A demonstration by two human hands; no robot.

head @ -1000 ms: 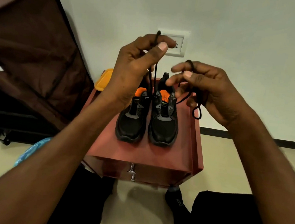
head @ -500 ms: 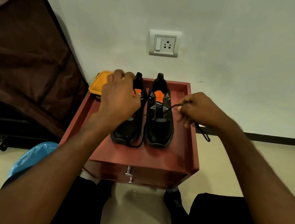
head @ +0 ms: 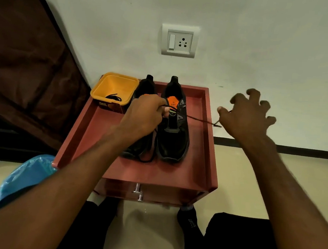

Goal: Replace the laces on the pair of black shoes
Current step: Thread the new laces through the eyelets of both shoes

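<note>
Two black shoes stand side by side on a small red table [head: 195,166]. The right shoe [head: 173,137] shows an orange insole; the left shoe [head: 146,87] is mostly hidden under my left hand [head: 142,114]. That hand pinches a black lace [head: 198,120] at the right shoe's tongue. The lace stretches rightward over the table's edge and ends beside the thumb of my right hand [head: 246,115]. The right hand hovers off the table's right side with fingers spread and no plain grip on the lace. A loop of lace [head: 146,159] lies by the left shoe's toe.
A yellow tub [head: 103,89] with another black lace [head: 113,97] in it sits at the table's back left corner. Behind is a white wall with a socket [head: 179,40]. Brown fabric [head: 26,64] and a blue bag [head: 25,174] are on the left. My legs are below the table.
Both hands came down from in front of the wall to the shoes. The right hand then swung out to the right and spread its fingers. The left hand shifted right, uncovering the yellow tub.
</note>
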